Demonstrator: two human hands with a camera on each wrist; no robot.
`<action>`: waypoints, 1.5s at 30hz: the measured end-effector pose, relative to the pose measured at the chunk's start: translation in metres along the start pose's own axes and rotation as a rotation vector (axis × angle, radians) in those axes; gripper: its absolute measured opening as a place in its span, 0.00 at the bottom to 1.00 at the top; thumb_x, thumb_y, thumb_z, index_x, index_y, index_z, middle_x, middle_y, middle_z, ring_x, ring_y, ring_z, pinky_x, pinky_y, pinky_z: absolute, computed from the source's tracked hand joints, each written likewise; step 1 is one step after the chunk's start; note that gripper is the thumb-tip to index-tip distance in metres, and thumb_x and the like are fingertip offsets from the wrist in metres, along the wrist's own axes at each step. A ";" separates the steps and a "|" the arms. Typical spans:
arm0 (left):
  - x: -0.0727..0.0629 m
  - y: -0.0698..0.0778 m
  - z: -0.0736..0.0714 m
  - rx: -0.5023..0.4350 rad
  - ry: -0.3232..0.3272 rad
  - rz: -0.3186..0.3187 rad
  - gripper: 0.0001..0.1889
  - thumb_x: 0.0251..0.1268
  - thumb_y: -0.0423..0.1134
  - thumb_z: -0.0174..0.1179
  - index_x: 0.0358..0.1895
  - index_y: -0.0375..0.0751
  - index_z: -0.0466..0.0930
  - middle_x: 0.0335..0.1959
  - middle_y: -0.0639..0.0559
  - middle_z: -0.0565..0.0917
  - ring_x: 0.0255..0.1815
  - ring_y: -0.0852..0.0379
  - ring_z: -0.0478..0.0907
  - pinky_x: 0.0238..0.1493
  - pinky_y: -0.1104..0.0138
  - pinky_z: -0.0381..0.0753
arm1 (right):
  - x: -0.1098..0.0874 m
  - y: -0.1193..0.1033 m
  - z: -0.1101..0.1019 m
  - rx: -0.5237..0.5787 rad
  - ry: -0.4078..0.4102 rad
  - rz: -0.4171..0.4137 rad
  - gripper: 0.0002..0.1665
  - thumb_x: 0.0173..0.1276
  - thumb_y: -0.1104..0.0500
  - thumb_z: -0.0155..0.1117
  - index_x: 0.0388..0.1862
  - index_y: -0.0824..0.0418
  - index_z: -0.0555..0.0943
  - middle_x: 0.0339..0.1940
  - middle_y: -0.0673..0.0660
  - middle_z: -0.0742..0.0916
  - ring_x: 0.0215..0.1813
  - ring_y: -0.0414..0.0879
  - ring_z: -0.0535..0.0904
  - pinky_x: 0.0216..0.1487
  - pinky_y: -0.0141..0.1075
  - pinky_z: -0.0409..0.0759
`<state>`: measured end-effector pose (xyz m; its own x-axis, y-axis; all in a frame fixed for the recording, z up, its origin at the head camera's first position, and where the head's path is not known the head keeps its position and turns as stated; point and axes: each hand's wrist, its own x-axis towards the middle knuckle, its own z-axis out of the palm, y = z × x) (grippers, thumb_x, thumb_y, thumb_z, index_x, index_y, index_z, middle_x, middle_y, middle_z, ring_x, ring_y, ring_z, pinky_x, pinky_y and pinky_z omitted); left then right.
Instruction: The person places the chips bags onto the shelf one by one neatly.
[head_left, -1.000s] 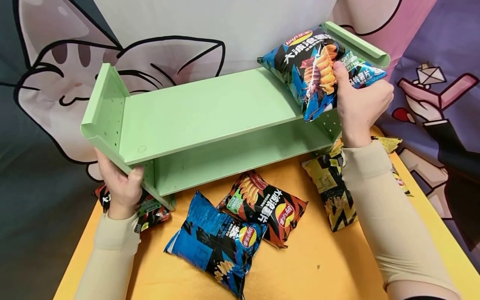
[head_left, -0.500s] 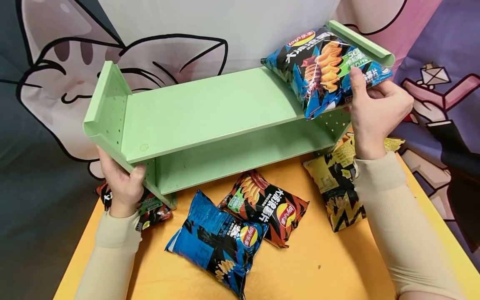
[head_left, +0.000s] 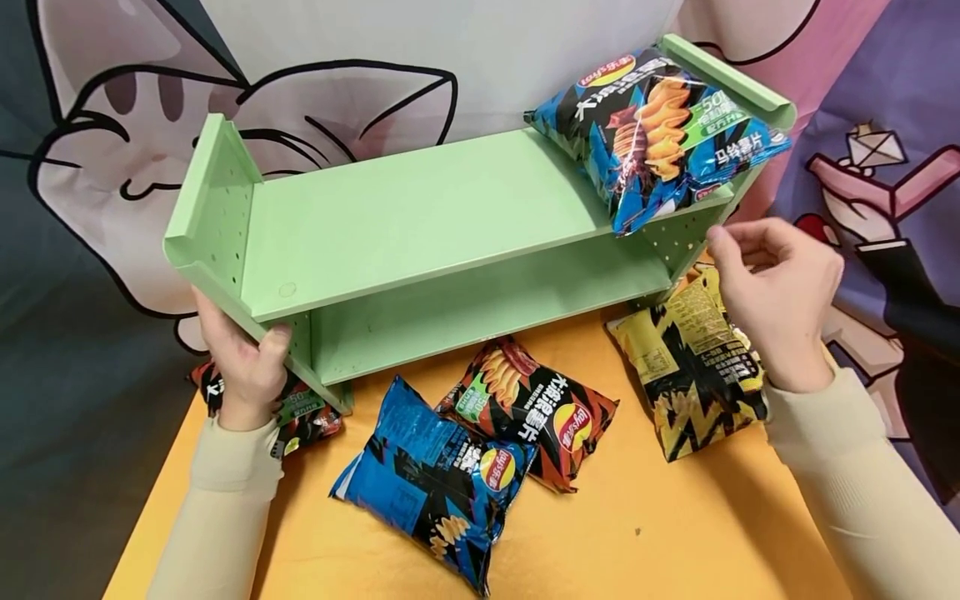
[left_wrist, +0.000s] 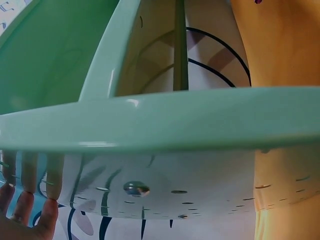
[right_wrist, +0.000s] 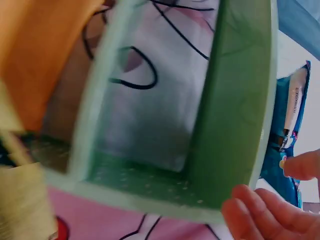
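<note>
A light green two-tier shelf [head_left: 420, 217] stands on the table. My left hand [head_left: 243, 367] holds its left side panel, thumb at the front edge; in the left wrist view, fingertips [left_wrist: 48, 215] touch the panel's outer face. On the top tier, at the right end, a blue and black bag of potato chips [head_left: 652, 133] leans against the right side panel. My right hand [head_left: 780, 292] is just right of the shelf, below that bag, with fingers loosely bent and nothing in them. The same bag [right_wrist: 287, 135] shows beside the right hand in the right wrist view.
On the orange tabletop [head_left: 622, 542], a blue chip bag [head_left: 397, 483] overlaps a red and black one [head_left: 532, 417]. Another red and black bag [head_left: 307, 421] lies under the left hand. Yellow and black chip bags [head_left: 697, 375] lie at the right. A printed cartoon backdrop [head_left: 495, 50] stands behind.
My right hand has let go of the blue chip bag and moved right and down, away from it. The bag stays on the top tier. The left hand keeps its hold.
</note>
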<state>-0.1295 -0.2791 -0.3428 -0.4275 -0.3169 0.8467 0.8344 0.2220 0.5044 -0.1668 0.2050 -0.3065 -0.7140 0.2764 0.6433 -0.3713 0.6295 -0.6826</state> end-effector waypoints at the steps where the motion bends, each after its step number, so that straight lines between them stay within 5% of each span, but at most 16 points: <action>1: 0.000 0.000 0.000 0.001 -0.002 -0.002 0.45 0.33 0.39 0.53 0.65 0.18 0.67 0.53 0.32 0.79 0.53 0.46 0.74 0.67 0.55 0.70 | -0.004 0.008 -0.004 -0.056 -0.043 -0.002 0.14 0.65 0.49 0.71 0.37 0.58 0.93 0.23 0.20 0.81 0.22 0.20 0.74 0.35 0.19 0.68; 3: 0.000 0.000 0.000 0.007 -0.006 -0.006 0.45 0.33 0.39 0.52 0.65 0.18 0.67 0.53 0.33 0.79 0.53 0.47 0.74 0.67 0.56 0.70 | -0.013 0.024 -0.012 -0.164 -0.121 -0.015 0.15 0.64 0.46 0.72 0.41 0.54 0.93 0.25 0.19 0.80 0.25 0.17 0.71 0.37 0.21 0.64; 7: 0.001 0.000 0.000 0.014 -0.011 -0.005 0.45 0.34 0.39 0.52 0.65 0.18 0.67 0.53 0.33 0.79 0.53 0.48 0.73 0.66 0.57 0.69 | -0.030 0.050 -0.027 -0.337 -0.298 0.005 0.22 0.64 0.41 0.72 0.50 0.53 0.90 0.35 0.40 0.91 0.30 0.17 0.70 0.36 0.29 0.63; 10: 0.001 0.000 0.000 0.012 -0.002 -0.002 0.45 0.34 0.40 0.52 0.64 0.18 0.67 0.53 0.33 0.78 0.53 0.48 0.73 0.66 0.57 0.69 | -0.039 0.067 -0.036 -0.419 -0.452 0.039 0.32 0.65 0.37 0.70 0.57 0.58 0.86 0.46 0.62 0.92 0.35 0.33 0.81 0.38 0.40 0.72; 13: 0.001 0.000 0.000 0.007 0.002 -0.008 0.44 0.33 0.40 0.52 0.64 0.18 0.67 0.52 0.33 0.79 0.52 0.48 0.73 0.66 0.57 0.69 | -0.044 0.084 -0.041 -0.497 -0.608 0.076 0.43 0.63 0.32 0.70 0.60 0.66 0.82 0.46 0.69 0.89 0.34 0.55 0.84 0.33 0.51 0.74; 17: 0.001 0.000 0.000 -0.002 -0.002 -0.011 0.44 0.33 0.39 0.52 0.64 0.18 0.67 0.52 0.33 0.79 0.52 0.48 0.73 0.65 0.58 0.70 | -0.050 0.103 -0.043 -0.595 -0.785 0.146 0.60 0.58 0.24 0.68 0.69 0.72 0.73 0.44 0.73 0.86 0.39 0.66 0.82 0.32 0.55 0.76; 22: 0.001 -0.002 0.000 -0.010 -0.015 -0.005 0.44 0.34 0.39 0.52 0.64 0.18 0.67 0.52 0.33 0.79 0.52 0.48 0.73 0.65 0.58 0.70 | -0.055 0.113 -0.044 -0.654 -0.893 0.266 0.75 0.55 0.17 0.63 0.78 0.76 0.60 0.56 0.85 0.79 0.52 0.81 0.77 0.42 0.66 0.75; 24: 0.001 -0.002 0.000 -0.011 -0.018 -0.005 0.44 0.34 0.39 0.52 0.64 0.19 0.67 0.52 0.33 0.79 0.52 0.48 0.73 0.64 0.58 0.70 | -0.056 0.114 -0.044 -0.653 -0.927 0.309 0.76 0.56 0.17 0.61 0.77 0.79 0.58 0.58 0.87 0.77 0.51 0.82 0.77 0.39 0.64 0.76; 26: 0.001 -0.002 -0.001 -0.012 -0.019 -0.007 0.44 0.34 0.39 0.53 0.64 0.19 0.67 0.52 0.33 0.79 0.52 0.48 0.73 0.65 0.58 0.70 | -0.058 0.114 -0.043 -0.647 -0.955 0.339 0.72 0.56 0.16 0.60 0.69 0.80 0.65 0.47 0.86 0.80 0.41 0.76 0.80 0.33 0.57 0.77; 30: 0.001 -0.001 -0.002 -0.005 -0.018 -0.012 0.44 0.34 0.39 0.53 0.64 0.19 0.67 0.52 0.33 0.79 0.52 0.48 0.74 0.65 0.58 0.70 | -0.062 0.116 -0.042 -0.567 -1.020 0.422 0.59 0.59 0.18 0.59 0.52 0.75 0.71 0.27 0.66 0.81 0.26 0.55 0.78 0.26 0.43 0.72; 34: 0.001 -0.001 -0.002 -0.002 -0.014 -0.011 0.44 0.33 0.39 0.52 0.64 0.19 0.67 0.52 0.33 0.79 0.52 0.48 0.74 0.65 0.58 0.70 | -0.066 0.122 -0.043 -0.430 -1.057 0.527 0.71 0.63 0.22 0.60 0.73 0.85 0.58 0.43 0.77 0.82 0.33 0.55 0.81 0.37 0.46 0.79; 36: 0.001 -0.001 -0.002 -0.004 -0.013 -0.008 0.44 0.33 0.39 0.52 0.64 0.19 0.67 0.52 0.33 0.79 0.52 0.48 0.74 0.64 0.58 0.70 | -0.069 0.125 -0.046 -0.347 -1.071 0.599 0.77 0.66 0.25 0.61 0.78 0.85 0.40 0.60 0.85 0.74 0.42 0.57 0.81 0.45 0.46 0.80; 39: 0.001 -0.001 -0.002 -0.008 -0.015 -0.004 0.44 0.33 0.38 0.52 0.64 0.19 0.67 0.52 0.33 0.79 0.52 0.48 0.74 0.65 0.58 0.70 | -0.075 0.130 -0.052 -0.237 -1.079 0.701 0.76 0.69 0.28 0.61 0.79 0.81 0.31 0.75 0.88 0.56 0.49 0.59 0.78 0.47 0.46 0.82; 40: 0.001 -0.001 -0.002 -0.008 -0.016 -0.005 0.44 0.33 0.38 0.52 0.64 0.19 0.67 0.52 0.33 0.79 0.52 0.48 0.73 0.65 0.57 0.70 | -0.077 0.132 -0.054 -0.201 -1.078 0.730 0.75 0.70 0.30 0.61 0.79 0.80 0.29 0.77 0.88 0.52 0.49 0.60 0.77 0.45 0.45 0.82; 43: 0.002 -0.001 -0.002 -0.009 -0.017 -0.006 0.44 0.32 0.38 0.52 0.64 0.19 0.67 0.52 0.33 0.79 0.52 0.47 0.73 0.64 0.57 0.70 | -0.084 0.133 -0.060 -0.145 -1.068 0.761 0.73 0.72 0.33 0.61 0.79 0.79 0.25 0.78 0.86 0.39 0.66 0.75 0.69 0.60 0.58 0.80; 45: 0.002 -0.001 -0.002 -0.005 -0.014 -0.005 0.44 0.32 0.38 0.52 0.64 0.19 0.67 0.52 0.33 0.79 0.52 0.47 0.73 0.65 0.57 0.70 | -0.089 0.132 -0.064 -0.102 -1.048 0.770 0.71 0.73 0.36 0.61 0.79 0.78 0.25 0.79 0.84 0.36 0.75 0.82 0.54 0.69 0.66 0.69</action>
<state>-0.1300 -0.2814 -0.3421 -0.4364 -0.3047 0.8466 0.8340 0.2162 0.5077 -0.1144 0.3096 -0.4319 -0.8594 -0.0763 -0.5057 0.3519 0.6292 -0.6930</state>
